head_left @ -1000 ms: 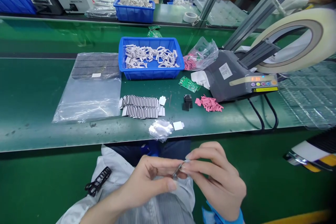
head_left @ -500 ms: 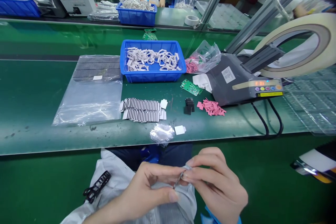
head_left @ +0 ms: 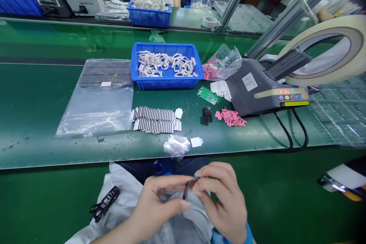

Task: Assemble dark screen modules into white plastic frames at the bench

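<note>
“Two hands on one small part, in the head view. What has each got?”

“The left hand pinches a thin dark piece on edge, between thumb and forefinger. The right hand has its fingertips closed on the upper end.”

“And where is it, exactly?”

“Between the hands, above the lap, just short of the green bench. Fingers and blur hide most of it, so I can't tell whether anything covers its face.”

“How would you handle it?”

“I'd let the left pinch anchor it: firm on the edges, light across the face, since something that thin may bend or smudge. The right fingertips should do the fine work, in small, slow movements.”

“What could spoil it?”

“A slip, I'd say; it would fall to the lap. Working over the bench would be safer, but mind the clear film pile near the front edge, the white card just beside it, and the black-and-white pieces in rows behind. A sleeve could easily shove those rows crooked.”
</note>
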`<control>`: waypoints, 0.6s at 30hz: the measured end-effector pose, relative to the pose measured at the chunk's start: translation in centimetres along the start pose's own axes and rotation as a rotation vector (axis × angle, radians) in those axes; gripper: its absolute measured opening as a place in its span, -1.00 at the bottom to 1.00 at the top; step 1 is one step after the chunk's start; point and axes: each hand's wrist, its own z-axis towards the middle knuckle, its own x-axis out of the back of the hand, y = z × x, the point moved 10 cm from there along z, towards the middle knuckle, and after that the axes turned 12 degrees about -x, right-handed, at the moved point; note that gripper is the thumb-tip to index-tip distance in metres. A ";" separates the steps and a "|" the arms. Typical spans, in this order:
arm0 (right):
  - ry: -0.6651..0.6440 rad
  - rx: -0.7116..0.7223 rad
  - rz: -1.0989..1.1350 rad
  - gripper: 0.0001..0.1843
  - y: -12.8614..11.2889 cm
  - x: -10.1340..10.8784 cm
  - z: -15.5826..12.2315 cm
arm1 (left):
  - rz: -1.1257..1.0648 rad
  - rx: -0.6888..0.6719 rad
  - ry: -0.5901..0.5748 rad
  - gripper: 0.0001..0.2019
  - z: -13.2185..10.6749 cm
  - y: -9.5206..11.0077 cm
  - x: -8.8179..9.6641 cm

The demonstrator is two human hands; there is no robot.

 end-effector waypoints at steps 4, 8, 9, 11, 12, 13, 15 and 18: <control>-0.003 -0.108 0.070 -0.87 1.6 -0.8 0.2 | -0.155 0.025 0.321 -0.70 -0.4 -0.9 4.0; 0.042 -0.259 -0.038 -0.89 5.4 -2.4 1.5 | -0.179 0.054 0.511 -0.66 -1.1 -1.2 6.8; 0.074 -0.243 -0.140 -0.90 5.9 -2.9 1.8 | -0.182 0.067 0.501 -0.65 -1.2 -1.4 6.8; 0.154 -0.169 -0.337 -0.93 6.0 -3.6 2.1 | -0.192 0.089 0.450 -0.63 -1.2 -1.7 6.3; 0.185 -0.117 -0.411 -0.97 5.7 -4.0 2.0 | -0.197 0.098 0.422 -0.62 -1.2 -1.9 5.9; 0.197 -0.058 -0.463 -0.94 5.3 -4.3 1.9 | -0.201 0.107 0.399 -0.61 -1.3 -2.1 5.6; 0.161 0.049 -0.504 -0.81 4.4 -4.9 1.5 | -0.209 0.119 0.366 -0.60 -1.3 -2.3 5.1; 0.037 0.122 -0.418 -0.72 3.3 -4.7 0.9 | -0.219 0.141 0.325 -0.59 -1.1 -2.4 4.5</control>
